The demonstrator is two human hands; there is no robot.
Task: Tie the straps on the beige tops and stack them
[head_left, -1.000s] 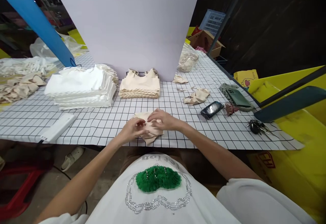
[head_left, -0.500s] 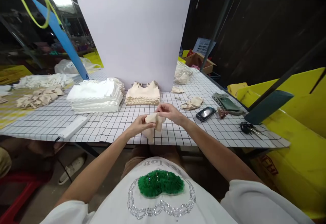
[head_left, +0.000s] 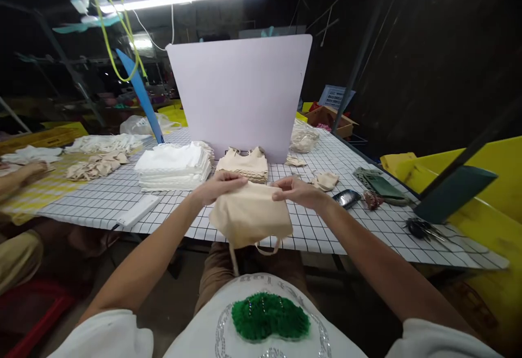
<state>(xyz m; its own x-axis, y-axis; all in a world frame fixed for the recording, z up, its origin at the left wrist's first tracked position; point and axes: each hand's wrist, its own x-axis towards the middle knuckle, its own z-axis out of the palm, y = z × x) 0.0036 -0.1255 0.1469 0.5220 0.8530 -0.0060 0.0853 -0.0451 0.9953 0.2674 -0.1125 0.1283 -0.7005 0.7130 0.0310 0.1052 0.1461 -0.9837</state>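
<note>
A beige strappy camisole top [head_left: 253, 214] hangs spread between my two hands, above the table's front edge, its thin straps dangling downward. My left hand [head_left: 220, 187] pinches its upper left corner between thumb and fingers. The upper right corner is gripped by my right hand [head_left: 299, 190], thumb on the near side. Just behind the garment sits a neat stack of beige tops [head_left: 242, 163]. To the left of that stack is a taller pile of folded white garments [head_left: 173, 165]. A crumpled beige piece [head_left: 326, 180] lies beyond my right hand.
A white board [head_left: 240, 94] stands upright behind the stacks on the checked tablecloth [head_left: 179, 214]. A phone [head_left: 346, 199], a green pouch [head_left: 381, 184] and keys [head_left: 426, 228] lie at right. A power strip [head_left: 138, 211] lies at left, where another person's hand [head_left: 36, 169] touches cloth.
The beige garment, bunched up in my hands before, is now opened out and stretched wide between them. My hands have moved apart. The head view has tilted up and turned left.
</note>
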